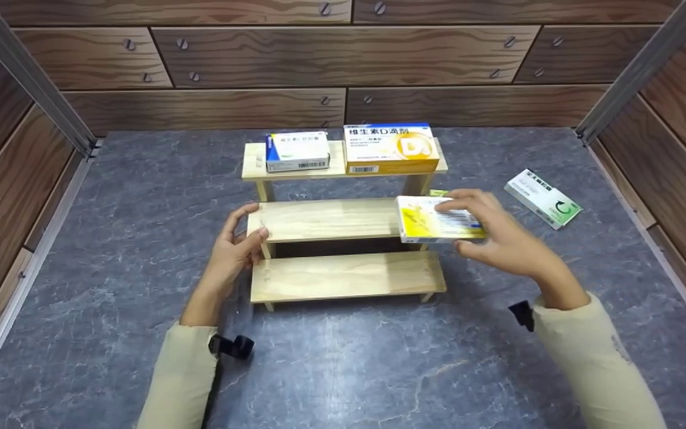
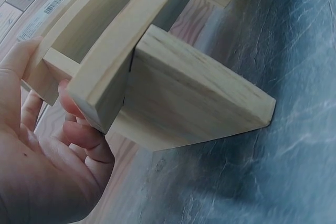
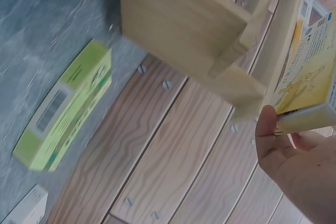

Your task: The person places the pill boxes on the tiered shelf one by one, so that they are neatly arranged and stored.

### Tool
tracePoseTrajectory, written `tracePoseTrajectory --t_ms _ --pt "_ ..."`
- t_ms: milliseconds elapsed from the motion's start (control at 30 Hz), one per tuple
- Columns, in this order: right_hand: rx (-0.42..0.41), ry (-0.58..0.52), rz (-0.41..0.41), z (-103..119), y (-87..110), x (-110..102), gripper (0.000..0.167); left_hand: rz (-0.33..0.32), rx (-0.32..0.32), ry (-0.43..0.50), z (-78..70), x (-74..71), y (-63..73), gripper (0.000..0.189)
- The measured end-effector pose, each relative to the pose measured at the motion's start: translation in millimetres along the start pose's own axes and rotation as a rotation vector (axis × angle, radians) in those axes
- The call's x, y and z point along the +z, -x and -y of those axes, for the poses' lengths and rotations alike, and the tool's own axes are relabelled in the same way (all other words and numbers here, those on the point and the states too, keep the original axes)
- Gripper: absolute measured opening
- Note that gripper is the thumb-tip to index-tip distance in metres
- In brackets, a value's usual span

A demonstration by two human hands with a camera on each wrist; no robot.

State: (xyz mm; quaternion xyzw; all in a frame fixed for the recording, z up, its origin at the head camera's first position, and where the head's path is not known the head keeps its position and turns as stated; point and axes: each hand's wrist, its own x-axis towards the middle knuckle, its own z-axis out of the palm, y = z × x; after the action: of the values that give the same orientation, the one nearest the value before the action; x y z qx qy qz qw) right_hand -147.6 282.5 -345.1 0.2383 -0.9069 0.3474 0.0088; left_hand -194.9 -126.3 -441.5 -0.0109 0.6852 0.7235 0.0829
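A three-tier wooden shelf (image 1: 343, 277) stands mid-table. My left hand (image 1: 233, 250) grips the left end of its middle tier, thumb on top, and the left wrist view shows the fingers curled round the wooden end (image 2: 100, 93). My right hand (image 1: 492, 235) pinches a white and yellow medicine box (image 1: 417, 220) over the right end of that tier. In the right wrist view the yellow box (image 3: 310, 85) is tilted, with the thumb at its lower edge. On the top tier lie a white and blue box (image 1: 298, 149) and an orange and white vitamin D box (image 1: 387, 149).
A white and green box (image 1: 542, 199) lies on the grey marbled table (image 1: 343, 369) at right. Behind the held box a green box (image 1: 438, 193) partly shows; the right wrist view has the green box (image 3: 65, 108) on the table. Wood-pattern walls (image 1: 343, 56) enclose the table.
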Motion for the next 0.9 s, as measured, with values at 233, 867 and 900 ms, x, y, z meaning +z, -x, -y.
tracePoseTrajectory --t_ms 233,867,900 --pt "0.029 0.019 0.073 6.1 -21.7 14.9 0.058 -0.002 -0.014 0.008 -0.6 -0.4 0.6 0.05" --pt "0.058 0.032 0.193 11.2 -56.0 35.1 0.059 -0.005 -0.009 0.02 0.7 -0.1 -0.7 0.05" --pt "0.064 0.034 0.194 10.8 -56.6 35.4 0.059 -0.006 -0.008 0.02 0.8 -0.2 -0.8 0.05"
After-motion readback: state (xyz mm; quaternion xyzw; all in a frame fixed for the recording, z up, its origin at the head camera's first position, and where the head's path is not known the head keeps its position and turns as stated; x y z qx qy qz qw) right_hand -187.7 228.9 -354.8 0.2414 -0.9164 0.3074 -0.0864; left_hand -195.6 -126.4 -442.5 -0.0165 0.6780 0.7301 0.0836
